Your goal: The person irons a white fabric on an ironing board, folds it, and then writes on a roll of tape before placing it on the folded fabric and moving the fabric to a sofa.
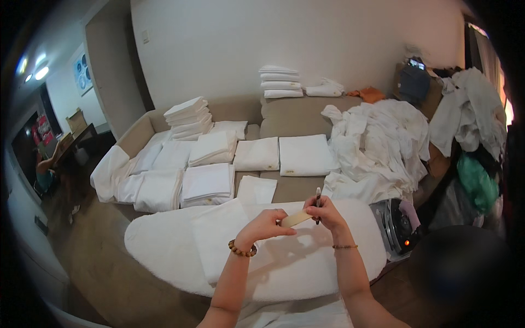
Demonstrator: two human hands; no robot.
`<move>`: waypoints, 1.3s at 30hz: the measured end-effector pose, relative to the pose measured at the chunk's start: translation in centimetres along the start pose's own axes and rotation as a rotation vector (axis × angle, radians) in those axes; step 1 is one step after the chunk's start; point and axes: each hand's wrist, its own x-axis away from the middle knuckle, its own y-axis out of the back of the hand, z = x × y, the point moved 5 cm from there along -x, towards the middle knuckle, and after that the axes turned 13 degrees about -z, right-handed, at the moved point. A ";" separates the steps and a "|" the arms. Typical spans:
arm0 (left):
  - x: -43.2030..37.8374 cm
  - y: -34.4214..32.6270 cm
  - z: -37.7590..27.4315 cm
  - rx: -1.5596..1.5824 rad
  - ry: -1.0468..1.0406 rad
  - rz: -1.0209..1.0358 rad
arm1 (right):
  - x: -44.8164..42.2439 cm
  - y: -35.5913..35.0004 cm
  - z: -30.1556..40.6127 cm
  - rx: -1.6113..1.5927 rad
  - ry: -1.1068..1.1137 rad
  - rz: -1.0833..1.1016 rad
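Above a padded white ironing board point(164, 242), my left hand point(266, 225) grips one end of a pale yellow strip of what looks like masking tape point(297, 219). The other end is pinched between the thumb and finger of my right hand point(328, 213). That same hand also holds a dark marker pen point(318, 197), nearly upright. Under my left hand a folded white cloth point(217, 233) lies across the board. At the board's right end rests a black clothes iron point(396, 227) with an orange light lit.
Beyond the board, a beige sofa point(295, 115) bears folded white cloth stacks point(188, 117), several with small yellow labels. A loose heap of white cloth point(377, 143) covers its right side. Green plastic bag point(475, 180) at right. A person point(49, 168) sits far left.
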 end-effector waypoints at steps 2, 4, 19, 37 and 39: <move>0.0 -1.5 0.2 0.069 0.108 0.138 | 0.2 1.2 -0.1 -0.011 -0.016 -0.034; -0.4 -2.7 0.1 0.154 0.180 0.203 | 0.4 2.2 0.5 0.017 -0.020 -0.117; -0.6 -3.0 3.0 0.839 0.192 -0.490 | 1.0 -2.9 -1.5 0.120 0.045 -0.011; 0.4 0.5 4.5 1.050 0.261 -0.647 | 0.2 0.3 -0.8 -0.420 0.107 -0.331; 0.3 0.0 5.4 1.139 0.258 -0.780 | -0.1 -0.2 -1.8 -0.432 0.151 -0.301</move>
